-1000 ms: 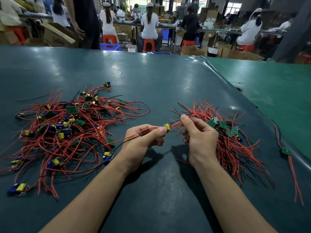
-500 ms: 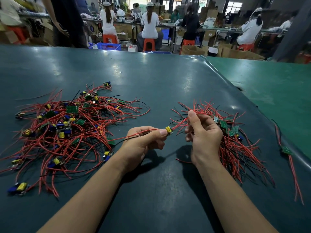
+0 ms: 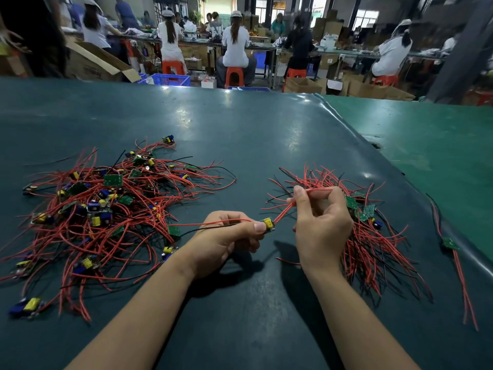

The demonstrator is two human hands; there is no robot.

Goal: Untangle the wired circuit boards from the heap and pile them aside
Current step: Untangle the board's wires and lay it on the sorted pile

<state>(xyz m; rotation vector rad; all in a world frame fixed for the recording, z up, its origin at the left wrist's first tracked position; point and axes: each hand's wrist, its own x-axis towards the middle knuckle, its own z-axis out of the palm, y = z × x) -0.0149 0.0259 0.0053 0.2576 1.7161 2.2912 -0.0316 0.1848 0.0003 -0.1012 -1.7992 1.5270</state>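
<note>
Now lifted higher, right hand [image 3: 321, 225] pinching red wires [image 3: 288, 208] of board [image 3: 267, 225] gripped by left hand [image 3: 226, 237], between heap [image 3: 106, 209] and pile [image 3: 368, 236]: nearly freed.

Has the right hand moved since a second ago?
Yes. The right hand stays beside the sorted pile, but its fingers have slid outward along the red wires, away from the board the left hand pinches.

Beyond the green table [image 3: 240, 124], workers [image 3: 236, 46] sit on red stools [image 3: 234, 76] at benches; cartons [image 3: 301, 85], blue crate [image 3: 172, 80], bright windows [image 3: 369, 16] behind.
</note>
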